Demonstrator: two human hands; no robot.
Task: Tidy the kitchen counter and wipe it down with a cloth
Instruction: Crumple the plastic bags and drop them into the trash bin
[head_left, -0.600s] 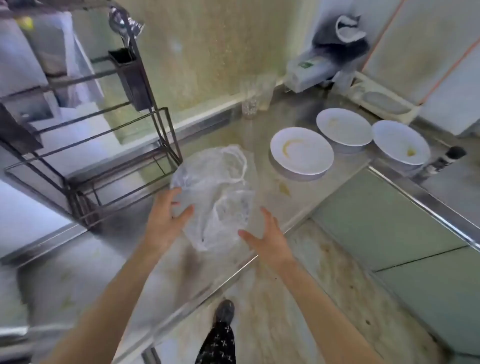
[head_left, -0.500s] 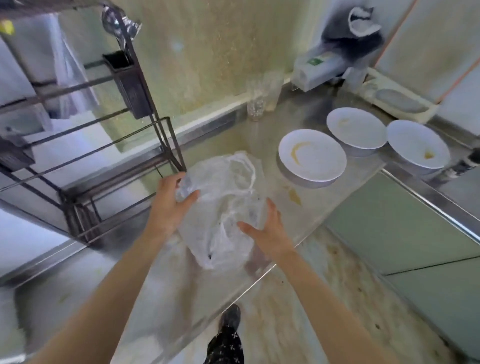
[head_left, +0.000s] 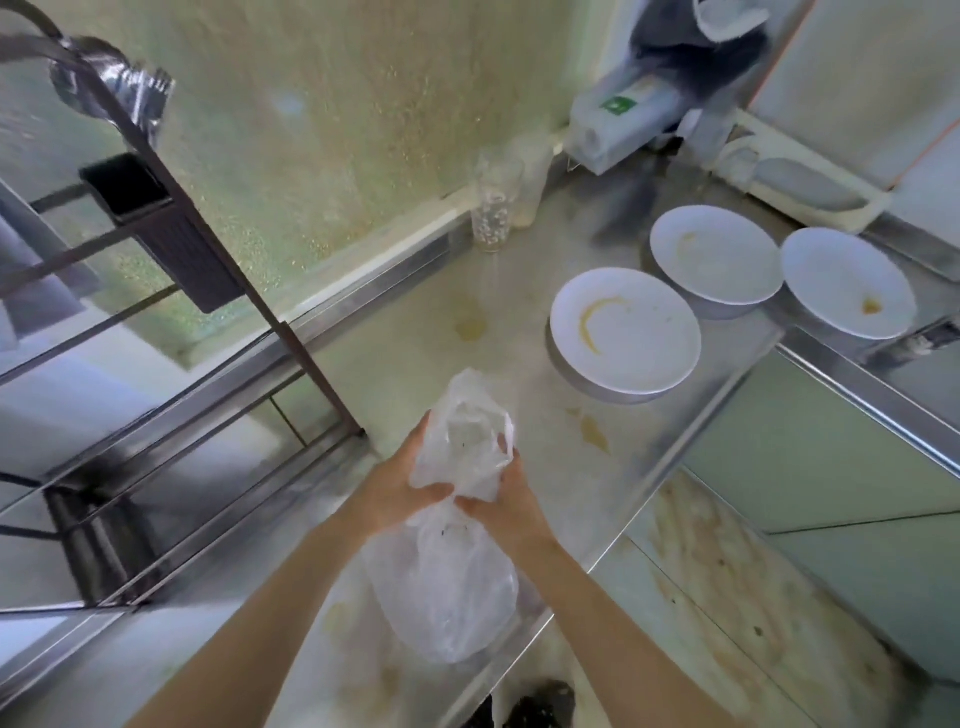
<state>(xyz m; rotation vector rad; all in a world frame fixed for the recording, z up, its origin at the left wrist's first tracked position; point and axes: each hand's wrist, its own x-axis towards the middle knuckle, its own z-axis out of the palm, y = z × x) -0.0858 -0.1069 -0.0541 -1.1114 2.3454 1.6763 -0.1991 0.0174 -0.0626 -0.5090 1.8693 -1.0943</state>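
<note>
Both hands are drawing together since half a second ago, when they were lying spread at either flank of the flattened plastic bag (head_left: 448, 597); that bag is now being gathered into a bunch and is coming up off the counter (head_left: 415, 332). The left hand (head_left: 399, 483) is curling round the bag's waist from the left, and the right hand (head_left: 508, 501) is pinching the same gathered neck from the right, thumbs almost touching.

The bag's long axis is running away from the person. Its loose mouth is pointing toward the back wall, while its rounded bottom is sagging below the hands at the counter's front edge. Neither hand is sitting nearer than the other; both are meeting at the middle.

Carrying it off is probably next, since yellow smears (head_left: 595, 434) and three used plates (head_left: 623, 332) are waiting toward the counter's right end.
</note>
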